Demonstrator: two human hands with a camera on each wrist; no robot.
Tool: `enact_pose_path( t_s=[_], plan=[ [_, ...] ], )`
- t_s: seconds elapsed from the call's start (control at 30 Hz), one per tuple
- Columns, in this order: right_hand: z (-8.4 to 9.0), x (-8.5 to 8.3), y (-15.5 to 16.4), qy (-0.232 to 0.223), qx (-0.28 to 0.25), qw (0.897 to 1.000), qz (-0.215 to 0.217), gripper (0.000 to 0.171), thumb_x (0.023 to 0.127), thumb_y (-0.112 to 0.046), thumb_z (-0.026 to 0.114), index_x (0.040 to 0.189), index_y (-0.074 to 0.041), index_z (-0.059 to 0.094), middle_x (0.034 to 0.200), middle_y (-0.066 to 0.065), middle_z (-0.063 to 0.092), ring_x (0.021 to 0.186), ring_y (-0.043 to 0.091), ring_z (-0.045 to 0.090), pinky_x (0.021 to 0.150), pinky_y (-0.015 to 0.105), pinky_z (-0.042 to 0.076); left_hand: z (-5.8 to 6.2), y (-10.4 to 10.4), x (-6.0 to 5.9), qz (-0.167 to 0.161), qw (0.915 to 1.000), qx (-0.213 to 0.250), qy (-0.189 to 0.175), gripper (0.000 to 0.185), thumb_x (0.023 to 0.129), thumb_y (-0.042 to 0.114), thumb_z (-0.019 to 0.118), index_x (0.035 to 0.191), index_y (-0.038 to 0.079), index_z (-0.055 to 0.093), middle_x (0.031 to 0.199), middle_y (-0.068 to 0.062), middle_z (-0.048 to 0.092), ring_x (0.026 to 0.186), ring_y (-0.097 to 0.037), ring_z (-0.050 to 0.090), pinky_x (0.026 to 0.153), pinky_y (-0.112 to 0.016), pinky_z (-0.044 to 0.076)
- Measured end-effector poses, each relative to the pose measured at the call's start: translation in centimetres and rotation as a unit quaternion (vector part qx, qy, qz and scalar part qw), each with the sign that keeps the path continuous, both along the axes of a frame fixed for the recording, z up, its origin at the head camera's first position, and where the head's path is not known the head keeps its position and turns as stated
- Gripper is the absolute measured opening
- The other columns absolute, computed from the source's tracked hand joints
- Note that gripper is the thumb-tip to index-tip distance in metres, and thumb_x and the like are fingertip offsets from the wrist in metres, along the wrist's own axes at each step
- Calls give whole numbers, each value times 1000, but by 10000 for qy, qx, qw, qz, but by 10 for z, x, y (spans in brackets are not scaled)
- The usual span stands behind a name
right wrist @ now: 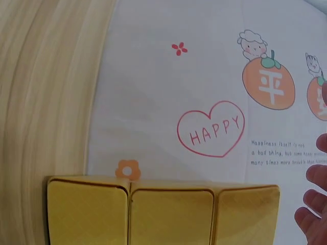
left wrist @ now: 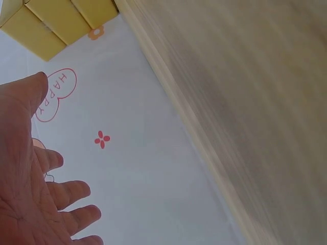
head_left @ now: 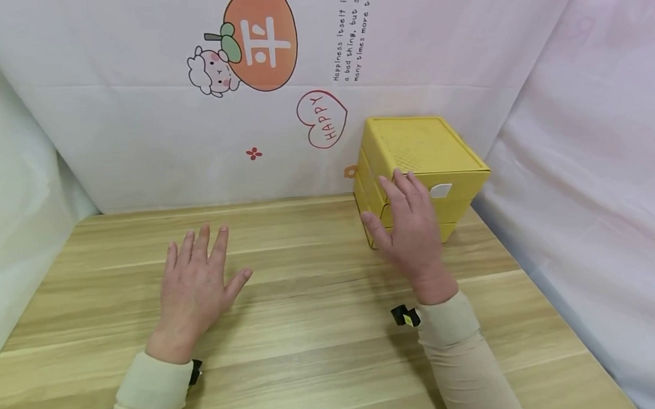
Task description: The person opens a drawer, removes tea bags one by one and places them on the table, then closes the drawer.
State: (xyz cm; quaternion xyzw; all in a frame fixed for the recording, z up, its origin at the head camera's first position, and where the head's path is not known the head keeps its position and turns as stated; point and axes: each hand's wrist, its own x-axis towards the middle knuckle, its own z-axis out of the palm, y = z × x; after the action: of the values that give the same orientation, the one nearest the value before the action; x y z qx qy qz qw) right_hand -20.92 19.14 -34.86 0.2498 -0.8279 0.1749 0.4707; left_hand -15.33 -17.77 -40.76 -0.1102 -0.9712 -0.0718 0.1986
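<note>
A yellow box of three stacked tiers [head_left: 430, 140], perhaps a small drawer unit, stands at the back right of the wooden table [head_left: 301, 329]. A white tab [head_left: 441, 190] shows on its top tier. My right hand [head_left: 412, 231] is raised in front of the box, its fingers extended and holding nothing; in the head view it covers part of the front. Only its fingertips [right wrist: 316, 176] show at the edge of the right wrist view. Over the left part of the table hovers my left hand [head_left: 195, 285], fingers spread, with nothing in it.
Behind the table hangs a white printed cloth [head_left: 163, 151] with a heart, lettering and cartoon drawings. More pale cloth [head_left: 592, 172] closes off the right side, and another sheet [head_left: 9, 184] hangs at the left. The box stands close to the back cloth.
</note>
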Motion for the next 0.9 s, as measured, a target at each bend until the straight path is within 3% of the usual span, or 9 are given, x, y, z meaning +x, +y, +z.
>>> enact_pose_path(
  t_s=[0.37, 0.73, 0.9],
  plan=[
    [6, -3, 25, -166, -339, 9985, -403, 71, 105, -59, 49, 142, 0, 60, 148, 27, 55, 140, 51, 47, 118, 58, 36, -1, -1, 1, 4, 10000, -13, 79, 88, 97, 61, 59, 162, 6, 37, 160, -31, 38, 147, -53, 35, 120, -69, 21],
    [18, -22, 59, 126, -553, 9952, -798, 66, 102, -52, 55, 141, 2, 59, 145, 31, 56, 140, 52, 47, 118, 60, 35, -1, -1, 1, 4, 9999, -9, 114, 87, 97, 60, 60, 160, 5, 39, 159, -32, 40, 146, -53, 36, 120, -69, 21],
    [22, -28, 72, -90, -703, 9932, -923, 70, 101, -56, 54, 142, 1, 59, 144, 31, 56, 139, 52, 47, 121, 57, 32, 0, -1, 1, 8, 9999, -19, 99, 87, 97, 60, 61, 160, 5, 39, 159, -32, 40, 146, -53, 36, 119, -70, 21]
  ],
)
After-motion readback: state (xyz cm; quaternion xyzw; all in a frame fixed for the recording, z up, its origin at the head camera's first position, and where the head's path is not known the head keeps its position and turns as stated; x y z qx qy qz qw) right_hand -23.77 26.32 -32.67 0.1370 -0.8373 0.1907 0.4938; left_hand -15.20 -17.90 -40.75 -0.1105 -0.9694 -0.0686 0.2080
